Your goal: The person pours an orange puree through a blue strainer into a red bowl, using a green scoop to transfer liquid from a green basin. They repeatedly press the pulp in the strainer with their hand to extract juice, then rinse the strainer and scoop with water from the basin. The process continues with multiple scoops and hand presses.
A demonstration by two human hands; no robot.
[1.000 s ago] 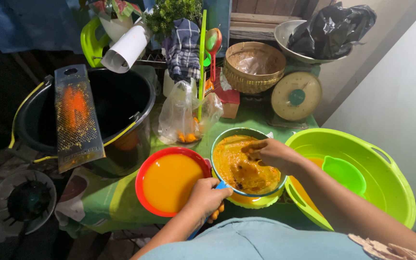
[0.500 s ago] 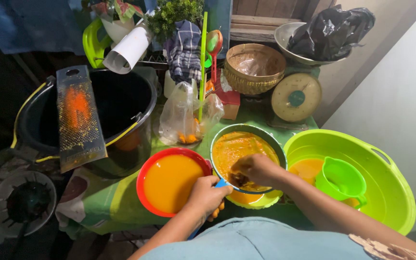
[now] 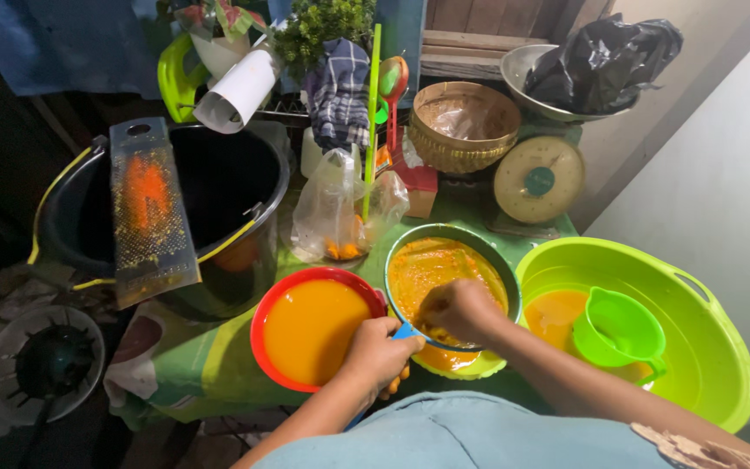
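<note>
A round sieve [image 3: 490, 260] smeared with orange pulp rests over a small lime-green bowl [image 3: 462, 366]. My right hand [image 3: 455, 310] is closed over a lump of pulp at the sieve's near side. My left hand [image 3: 381, 353] grips the sieve's blue handle at its near left edge. To the left of the sieve stands a red bowl [image 3: 264, 323] full of smooth orange liquid.
A big lime-green basin [image 3: 712, 339] holds orange liquid and a green jug [image 3: 620, 330]. A black bucket [image 3: 245, 165] carries a metal grater [image 3: 148, 211]. Behind are a plastic bag [image 3: 333, 208], a woven basket [image 3: 463, 126], a kitchen scale [image 3: 538, 181] and a fan [image 3: 36, 363].
My right hand has drawn from the sieve's far right edge to its near side, closing on pulp. The left hand stays on the handle.
</note>
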